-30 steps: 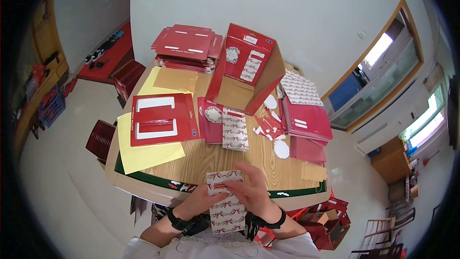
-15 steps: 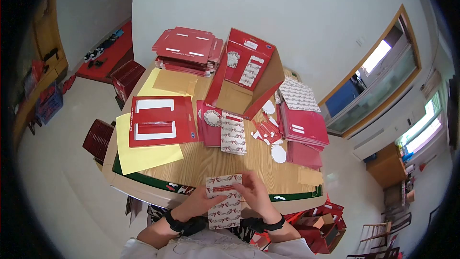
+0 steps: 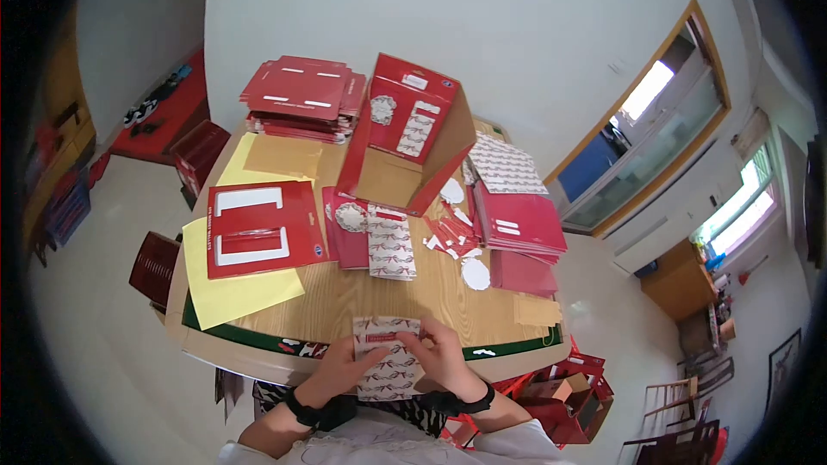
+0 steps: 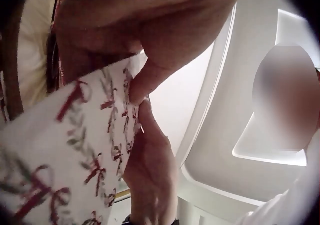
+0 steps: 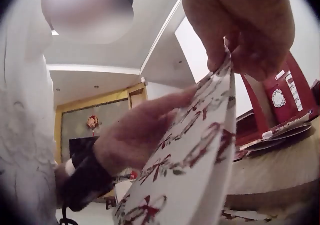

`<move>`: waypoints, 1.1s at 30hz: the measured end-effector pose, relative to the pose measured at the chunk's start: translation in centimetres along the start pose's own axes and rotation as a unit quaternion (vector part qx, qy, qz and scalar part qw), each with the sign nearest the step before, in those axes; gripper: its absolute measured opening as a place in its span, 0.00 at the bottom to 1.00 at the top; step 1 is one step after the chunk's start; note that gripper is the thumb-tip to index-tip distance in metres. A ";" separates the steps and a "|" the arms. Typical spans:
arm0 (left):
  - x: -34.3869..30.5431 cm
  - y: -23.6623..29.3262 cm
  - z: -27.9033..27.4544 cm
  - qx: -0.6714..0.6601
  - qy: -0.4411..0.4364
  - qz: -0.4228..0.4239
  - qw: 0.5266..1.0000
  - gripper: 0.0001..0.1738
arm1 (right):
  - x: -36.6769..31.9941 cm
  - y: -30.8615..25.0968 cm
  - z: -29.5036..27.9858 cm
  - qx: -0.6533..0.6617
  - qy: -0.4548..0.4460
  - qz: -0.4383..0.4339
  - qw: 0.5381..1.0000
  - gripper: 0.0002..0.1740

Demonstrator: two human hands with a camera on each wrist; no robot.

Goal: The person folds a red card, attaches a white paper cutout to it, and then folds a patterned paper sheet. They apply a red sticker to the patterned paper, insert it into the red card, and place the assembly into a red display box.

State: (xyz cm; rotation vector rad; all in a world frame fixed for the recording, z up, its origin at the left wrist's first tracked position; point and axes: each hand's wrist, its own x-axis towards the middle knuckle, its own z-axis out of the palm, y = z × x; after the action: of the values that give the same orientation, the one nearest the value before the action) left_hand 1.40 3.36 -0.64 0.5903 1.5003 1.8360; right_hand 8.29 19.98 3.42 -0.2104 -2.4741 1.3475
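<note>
A white money wallet (image 3: 388,383), printed with red bows and green sprigs, is held upright near the table's front edge. Across its upper part runs a red label (image 3: 381,337). My left hand (image 3: 338,372) grips the wallet's left side, thumb over the front and fingers behind. On the other side, my right hand (image 3: 445,360) pinches the upper right edge, thumb beside the label. In the right wrist view, the wallet (image 5: 185,160) appears edge-on as thin folded layers. Beyond it on the table lies a similar patterned wallet (image 3: 392,245), beside a round white wreath cutout (image 3: 351,217).
A tall open red display box (image 3: 353,155) stands mid-table. Stacked red cards (image 3: 301,90) sit behind it on the left; red wallets (image 3: 521,220) are piled on the right. A red cut-out card (image 3: 258,207) lies on yellow paper (image 3: 250,297). White and red scraps (image 3: 452,232) are scattered nearby.
The right hand's fingers have come down from over the wallet's front to its upper right edge. The left hand keeps its grip. The head view has turned slightly right.
</note>
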 end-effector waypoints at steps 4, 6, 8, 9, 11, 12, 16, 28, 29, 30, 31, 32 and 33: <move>-0.7 -0.5 -1.0 0.012 -0.001 -0.024 1.000 0.14 | 0.5 0.3 -1.9 0.049 -0.073 0.085 0.992 0.10; -1.0 -0.6 -1.8 0.018 0.032 -0.020 0.999 0.13 | 1.4 2.4 -3.8 0.001 -0.034 0.043 0.998 0.10; -1.5 0.4 -1.9 -0.026 0.066 -0.006 0.997 0.10 | 2.6 5.5 -7.2 -0.106 0.000 0.046 0.993 0.15; -1.7 0.7 -2.0 -0.038 0.077 -0.004 0.996 0.10 | 3.3 7.0 -9.5 -0.187 0.017 0.070 0.980 0.20; -1.7 0.3 -2.8 -0.031 0.067 -0.015 0.997 0.11 | 4.5 9.1 -13.7 -0.389 0.018 0.060 0.919 0.27; -1.6 0.8 -2.6 -0.040 0.064 -0.012 0.997 0.11 | 4.7 10.9 -15.2 -0.410 0.017 0.056 0.910 0.29; -1.5 2.5 -1.5 -0.043 0.056 -0.008 0.997 0.12 | 5.2 15.4 -17.8 -0.441 -0.029 0.101 0.891 0.34; -1.0 1.9 -1.2 -0.010 0.046 -0.031 0.998 0.12 | 5.5 16.0 -20.1 -0.364 -0.046 0.064 0.928 0.31; -1.0 1.9 -1.2 -0.014 0.046 -0.033 0.998 0.12 | 5.4 16.1 -20.1 -0.368 -0.046 0.053 0.927 0.31; -0.9 1.8 -1.2 -0.019 0.046 -0.034 0.998 0.12 | 5.4 16.2 -20.1 -0.372 -0.046 0.042 0.926 0.31; -0.9 1.7 -1.1 -0.024 0.046 -0.035 0.998 0.12 | 5.3 16.3 -20.2 -0.373 -0.047 0.048 0.925 0.31; -0.9 1.6 -1.1 -0.030 0.047 -0.036 0.998 0.12 | 5.4 16.3 -20.2 -0.374 -0.047 0.053 0.925 0.30; -0.9 1.6 -1.0 -0.030 0.046 -0.033 0.998 0.12 | 5.4 16.3 -20.2 -0.376 -0.048 0.057 0.924 0.30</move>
State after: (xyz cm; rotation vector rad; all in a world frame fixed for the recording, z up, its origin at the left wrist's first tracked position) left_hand 0.93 1.83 0.72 0.4275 1.5001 1.8723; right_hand 9.81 46.32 1.10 -0.4692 -2.9838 0.3745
